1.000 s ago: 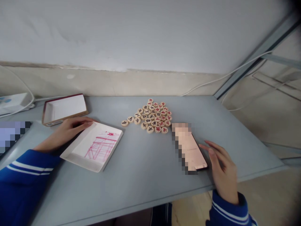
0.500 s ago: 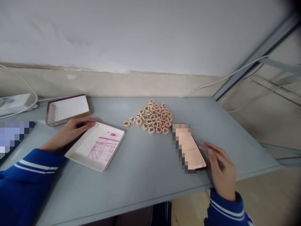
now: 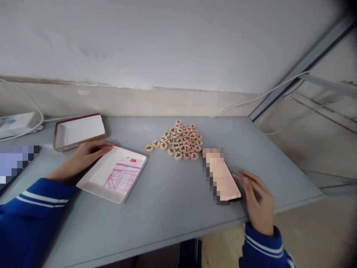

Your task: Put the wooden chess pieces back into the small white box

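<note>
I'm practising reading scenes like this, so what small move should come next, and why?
Probably the left hand should slide the white box slightly towards the round game pieces: its thumb and fingers are at that box's corner, the open side faces up, and the pieces lie loose on the table.

Matt cardboard tray (image 3: 117, 169), glossy phone screen (image 3: 223, 176), smooth wooden discs (image 3: 178, 155).

We find the phone (image 3: 225, 178) partly pixelated, its screen text too small to read. The screen (image 3: 15, 160) at far left is pixelated and cut off, and the left edge crops the white box (image 3: 18, 124). We cannot tell how the left hand (image 3: 85, 155) meets the tray (image 3: 114, 174).
</note>
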Demonstrator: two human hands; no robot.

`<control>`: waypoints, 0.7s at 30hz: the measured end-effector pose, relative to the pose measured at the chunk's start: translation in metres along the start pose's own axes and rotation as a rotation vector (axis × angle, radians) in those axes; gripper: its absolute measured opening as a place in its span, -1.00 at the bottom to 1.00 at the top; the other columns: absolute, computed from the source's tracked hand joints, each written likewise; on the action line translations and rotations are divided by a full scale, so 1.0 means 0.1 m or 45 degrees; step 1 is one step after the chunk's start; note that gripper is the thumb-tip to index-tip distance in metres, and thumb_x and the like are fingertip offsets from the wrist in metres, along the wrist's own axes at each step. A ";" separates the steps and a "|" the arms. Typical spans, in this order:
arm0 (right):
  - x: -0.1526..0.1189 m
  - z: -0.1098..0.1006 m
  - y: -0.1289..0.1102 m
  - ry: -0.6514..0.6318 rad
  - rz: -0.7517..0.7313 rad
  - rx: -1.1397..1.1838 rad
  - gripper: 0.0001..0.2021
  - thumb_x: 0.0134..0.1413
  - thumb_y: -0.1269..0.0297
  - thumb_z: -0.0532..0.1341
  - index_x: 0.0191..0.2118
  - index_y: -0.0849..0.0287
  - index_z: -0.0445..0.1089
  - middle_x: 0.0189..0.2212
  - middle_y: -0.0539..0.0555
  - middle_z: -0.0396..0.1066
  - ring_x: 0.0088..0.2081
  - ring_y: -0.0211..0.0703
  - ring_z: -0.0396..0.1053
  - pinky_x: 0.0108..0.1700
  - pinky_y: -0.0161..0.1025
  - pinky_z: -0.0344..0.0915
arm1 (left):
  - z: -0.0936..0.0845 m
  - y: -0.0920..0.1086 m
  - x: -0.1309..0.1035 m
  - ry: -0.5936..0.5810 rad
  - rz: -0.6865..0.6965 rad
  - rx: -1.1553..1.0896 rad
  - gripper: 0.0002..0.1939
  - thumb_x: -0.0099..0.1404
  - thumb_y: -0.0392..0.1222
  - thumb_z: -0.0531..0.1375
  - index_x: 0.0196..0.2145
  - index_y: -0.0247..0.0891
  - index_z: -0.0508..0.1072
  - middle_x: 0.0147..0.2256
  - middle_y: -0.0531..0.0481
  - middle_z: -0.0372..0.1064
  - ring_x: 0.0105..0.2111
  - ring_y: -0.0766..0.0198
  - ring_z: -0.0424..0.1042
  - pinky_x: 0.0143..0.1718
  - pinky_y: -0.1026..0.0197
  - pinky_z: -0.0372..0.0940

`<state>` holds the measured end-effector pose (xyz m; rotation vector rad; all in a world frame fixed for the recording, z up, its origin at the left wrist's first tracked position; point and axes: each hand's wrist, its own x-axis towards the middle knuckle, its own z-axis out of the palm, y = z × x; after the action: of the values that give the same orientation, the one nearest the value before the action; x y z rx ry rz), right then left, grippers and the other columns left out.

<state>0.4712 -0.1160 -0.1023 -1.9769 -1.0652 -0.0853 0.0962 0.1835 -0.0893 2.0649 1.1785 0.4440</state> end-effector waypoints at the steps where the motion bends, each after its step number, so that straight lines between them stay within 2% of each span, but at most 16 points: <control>1: 0.00 0.00 0.00 -0.003 0.000 -0.005 -0.70 0.11 0.14 0.03 -0.27 0.14 0.46 -0.16 0.10 0.35 -0.10 -0.08 0.26 -0.02 -0.09 0.14 | 0.00 0.00 0.00 0.006 -0.006 -0.006 -0.56 0.11 0.13 0.11 -0.22 -0.27 0.43 -0.23 -0.03 0.39 -0.28 0.18 0.37 -0.39 0.32 0.32; 21: 0.00 0.00 -0.01 -0.041 -0.001 -0.012 -0.70 0.11 0.13 0.02 -0.26 0.11 0.46 -0.14 0.08 0.35 -0.10 -0.08 0.26 -0.03 -0.09 0.15 | 0.02 -0.03 0.00 0.030 -0.009 -0.015 -0.56 0.09 0.13 0.12 -0.24 -0.28 0.43 -0.29 -0.02 0.40 -0.32 0.20 0.37 -0.42 0.34 0.31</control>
<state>0.4706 -0.1155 -0.1021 -1.9921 -1.0876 -0.0590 0.0955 0.1841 -0.0925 2.0499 1.1942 0.4714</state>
